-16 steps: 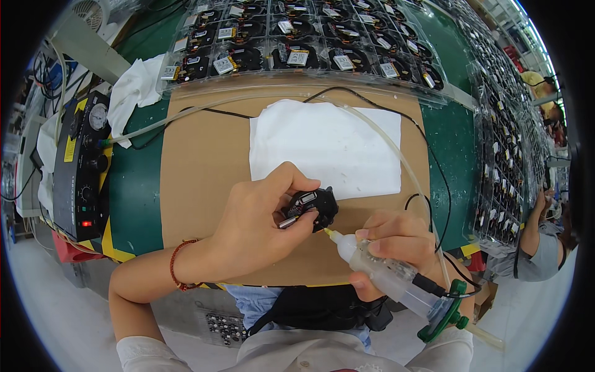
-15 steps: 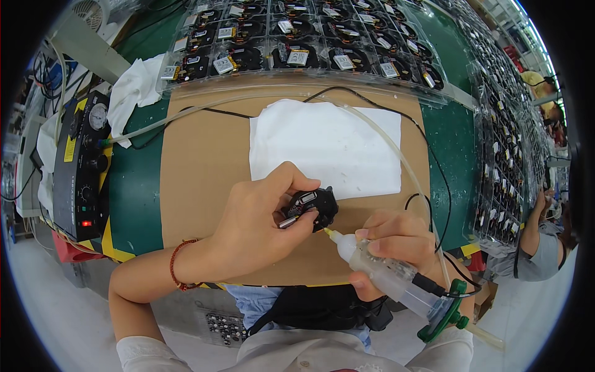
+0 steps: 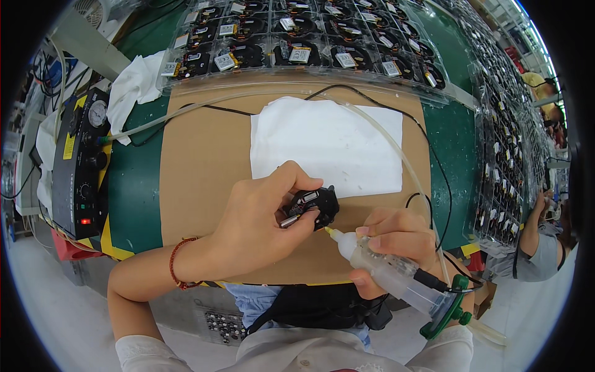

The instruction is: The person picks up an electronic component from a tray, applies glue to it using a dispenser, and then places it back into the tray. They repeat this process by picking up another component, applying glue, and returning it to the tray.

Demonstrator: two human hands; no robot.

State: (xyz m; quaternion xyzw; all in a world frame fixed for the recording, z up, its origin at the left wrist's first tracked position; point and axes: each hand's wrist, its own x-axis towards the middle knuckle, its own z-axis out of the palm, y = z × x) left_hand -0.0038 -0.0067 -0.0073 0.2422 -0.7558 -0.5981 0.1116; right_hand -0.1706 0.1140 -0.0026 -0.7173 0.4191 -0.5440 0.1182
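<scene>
Between the thumb and fingers of my left hand [image 3: 257,217] is a small round black electronic part [image 3: 321,203], held above the brown board. A silvery piece shows at its lower left, by my fingertips. My right hand [image 3: 400,242] is closed around a translucent dispensing syringe [image 3: 390,273], tilted with its yellow tip at the lower edge of the black part. Whether the tip touches it, I cannot tell. A green cap [image 3: 447,313] with a hose sits at the syringe's back end. Beyond my hands a white cloth [image 3: 328,146] lies on the brown board [image 3: 204,180].
Clear plastic trays [image 3: 297,73] of black parts with silver battery packs stand along the far side. A black dispenser box [image 3: 80,167] with a gauge is at the left. A clear hose and black cable cross the board. More trays [image 3: 499,167] and a person [image 3: 542,245] are at the right.
Hardly anything differs. Both hands keep their holds, and the syringe tip stays at the black part's lower edge. The whole view has shifted very slightly.
</scene>
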